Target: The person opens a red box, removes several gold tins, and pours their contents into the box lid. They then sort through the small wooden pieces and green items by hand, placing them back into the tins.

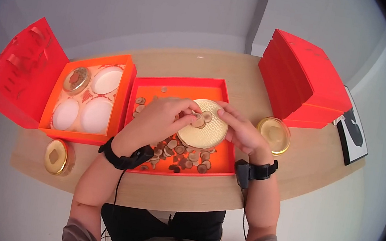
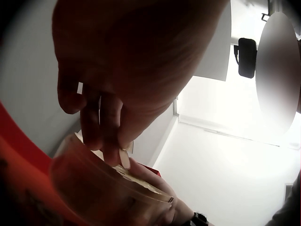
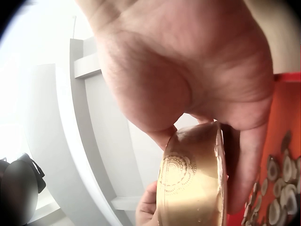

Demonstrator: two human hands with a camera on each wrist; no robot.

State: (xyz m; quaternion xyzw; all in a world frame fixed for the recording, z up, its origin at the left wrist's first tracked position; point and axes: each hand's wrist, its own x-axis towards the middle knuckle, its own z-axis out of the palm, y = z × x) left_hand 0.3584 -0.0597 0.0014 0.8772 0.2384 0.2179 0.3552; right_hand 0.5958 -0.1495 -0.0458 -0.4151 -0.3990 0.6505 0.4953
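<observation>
Together, right hand point(image 1: 242, 131) grips the gold tin point(image 1: 204, 124); left hand point(image 1: 166, 116) fingers pinch a slice point(image 1: 198, 120).

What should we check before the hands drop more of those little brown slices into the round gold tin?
1. Right hand holds the round gold tin: ok.
2. Left hand pinches a small brown slice: ok.
3. Tin sits above the red cardboard tray: ok.
4. Loose brown slices left in tray: ok.
5. Room left inside tin: cannot tell.
6. Gold lid nearby on wooden table: ok.
</observation>
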